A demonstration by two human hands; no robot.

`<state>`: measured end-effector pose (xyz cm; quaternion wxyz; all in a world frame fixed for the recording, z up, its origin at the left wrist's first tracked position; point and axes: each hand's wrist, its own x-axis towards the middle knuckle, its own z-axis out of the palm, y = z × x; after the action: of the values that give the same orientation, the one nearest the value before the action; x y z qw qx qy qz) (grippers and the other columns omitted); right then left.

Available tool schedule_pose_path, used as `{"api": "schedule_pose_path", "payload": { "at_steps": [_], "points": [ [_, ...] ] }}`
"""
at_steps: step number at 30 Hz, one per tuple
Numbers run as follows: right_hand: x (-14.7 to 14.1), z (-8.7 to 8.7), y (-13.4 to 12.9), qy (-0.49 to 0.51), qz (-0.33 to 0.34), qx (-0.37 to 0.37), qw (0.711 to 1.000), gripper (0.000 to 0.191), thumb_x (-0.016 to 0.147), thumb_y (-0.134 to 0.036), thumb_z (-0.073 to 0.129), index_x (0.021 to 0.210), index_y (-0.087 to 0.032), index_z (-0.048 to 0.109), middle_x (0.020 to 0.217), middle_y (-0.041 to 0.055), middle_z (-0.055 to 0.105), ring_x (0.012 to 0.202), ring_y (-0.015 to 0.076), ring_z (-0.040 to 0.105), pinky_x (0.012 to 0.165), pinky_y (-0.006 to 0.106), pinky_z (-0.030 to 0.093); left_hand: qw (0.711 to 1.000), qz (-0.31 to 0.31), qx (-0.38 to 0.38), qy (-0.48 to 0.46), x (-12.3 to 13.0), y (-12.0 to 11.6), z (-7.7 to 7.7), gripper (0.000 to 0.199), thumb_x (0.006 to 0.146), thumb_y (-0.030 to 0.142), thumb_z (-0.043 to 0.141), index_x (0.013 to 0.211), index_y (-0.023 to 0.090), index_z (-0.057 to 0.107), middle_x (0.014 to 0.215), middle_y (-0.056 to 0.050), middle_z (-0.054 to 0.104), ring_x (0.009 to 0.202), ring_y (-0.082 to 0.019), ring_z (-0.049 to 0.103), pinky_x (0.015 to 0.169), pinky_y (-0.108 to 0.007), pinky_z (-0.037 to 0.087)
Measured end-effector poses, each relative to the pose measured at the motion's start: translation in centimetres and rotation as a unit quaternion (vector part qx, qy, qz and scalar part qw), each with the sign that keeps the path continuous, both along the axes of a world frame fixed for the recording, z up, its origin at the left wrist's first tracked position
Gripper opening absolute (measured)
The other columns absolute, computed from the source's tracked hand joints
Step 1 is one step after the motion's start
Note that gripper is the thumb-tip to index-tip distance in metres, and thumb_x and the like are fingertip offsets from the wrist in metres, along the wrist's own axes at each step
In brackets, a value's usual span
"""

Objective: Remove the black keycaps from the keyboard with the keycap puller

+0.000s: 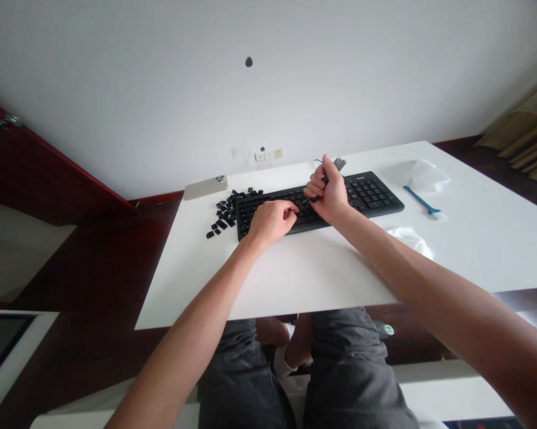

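Observation:
A black keyboard lies on the white table, with many keys gone from its left part. My right hand is closed around a dark keycap puller; a grey brush-like end sticks out above the fist, and thin wires point down toward the middle keys. Beside those wires, my left hand rests low over the keyboard with its fingers curled and thumb pressed in. Whatever its fingertips pinch is too small to make out. Loose black keycaps lie scattered at the keyboard's left end.
A phone lies face down at the table's back left. To the right are a blue brush, a crumpled clear plastic bag and white tissue. The white table meets the wall, which carries sockets.

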<state>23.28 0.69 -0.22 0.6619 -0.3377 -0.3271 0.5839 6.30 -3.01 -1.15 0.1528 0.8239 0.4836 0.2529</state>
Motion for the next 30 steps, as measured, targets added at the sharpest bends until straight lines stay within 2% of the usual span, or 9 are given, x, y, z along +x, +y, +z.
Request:
{"api": "schedule_pose_path", "payload": {
  "at_steps": [4,8,13,16,22,27,30],
  "points": [
    [0.3,-0.4,0.3,0.023,0.030,0.019,0.999,0.067,0.083,-0.068,0.081,0.066,-0.025,0.032,0.053,-0.0106,0.018,0.042,0.0067,0.018,0.037,0.025,0.023,1.000,0.009,0.006,-0.002,-0.1,-0.1,0.1,0.025,0.090,0.012,0.063,0.103,0.024,0.080,0.076,0.000,0.075,0.070,-0.018,0.069,0.069,-0.028,0.049],
    [0.6,-0.6,0.7,0.017,0.038,0.002,0.999,0.068,0.080,-0.068,0.083,0.068,-0.026,0.032,0.052,-0.0115,0.019,0.041,0.0062,0.019,0.037,0.026,0.024,1.000,0.018,0.007,-0.005,-0.2,0.0,0.1,0.027,0.092,0.013,0.063,0.112,0.024,0.078,0.076,0.000,0.075,0.071,-0.018,0.068,0.070,-0.027,0.048],
    [1.0,-0.9,1.3,0.036,0.028,-0.041,0.998,0.064,0.081,-0.066,0.083,0.069,-0.026,0.034,0.051,-0.0126,0.018,0.041,0.0066,0.018,0.036,0.025,0.025,1.000,0.009,0.003,0.012,-0.1,0.0,0.1,0.022,0.093,0.017,0.064,0.100,0.024,0.084,0.077,-0.002,0.077,0.069,-0.018,0.069,0.068,-0.028,0.049],
    [1.1,-1.1,1.4,0.050,0.014,-0.059,0.997,0.061,0.085,-0.063,0.082,0.070,-0.026,0.036,0.051,-0.0125,0.018,0.041,0.0071,0.017,0.036,0.025,0.025,1.000,0.015,0.003,0.015,-0.1,-0.1,0.2,0.024,0.094,0.018,0.065,0.103,0.025,0.086,0.078,-0.003,0.079,0.070,-0.019,0.071,0.070,-0.029,0.051],
    [1.0,-0.7,1.1,0.065,-0.003,-0.029,0.997,0.059,0.087,-0.062,0.080,0.071,-0.026,0.036,0.051,-0.0117,0.018,0.042,0.0078,0.017,0.036,0.025,0.026,1.000,0.014,-0.003,0.026,0.1,-0.4,0.4,0.025,0.095,0.019,0.065,0.105,0.027,0.087,0.079,-0.004,0.079,0.070,-0.021,0.072,0.072,-0.030,0.053],
    [1.1,0.0,0.8,0.031,-0.021,-0.043,0.998,0.055,0.094,-0.064,0.071,0.073,-0.027,0.036,0.052,-0.0118,0.017,0.042,0.0078,0.017,0.037,0.024,0.026,0.997,0.045,-0.003,0.062,0.2,-0.8,0.8,0.023,0.095,0.024,0.065,0.101,0.026,0.087,0.077,-0.005,0.079,0.072,-0.023,0.074,0.072,-0.030,0.053],
    [0.8,0.0,0.7,0.048,-0.014,-0.028,0.998,0.057,0.091,-0.063,0.075,0.071,-0.025,0.036,0.052,-0.0121,0.018,0.042,0.0067,0.017,0.037,0.024,0.025,0.997,0.046,-0.022,0.064,0.2,-0.9,0.9,0.025,0.096,0.026,0.062,0.100,0.026,0.087,0.076,-0.006,0.078,0.072,-0.023,0.073,0.072,-0.030,0.053]
  ]
}}
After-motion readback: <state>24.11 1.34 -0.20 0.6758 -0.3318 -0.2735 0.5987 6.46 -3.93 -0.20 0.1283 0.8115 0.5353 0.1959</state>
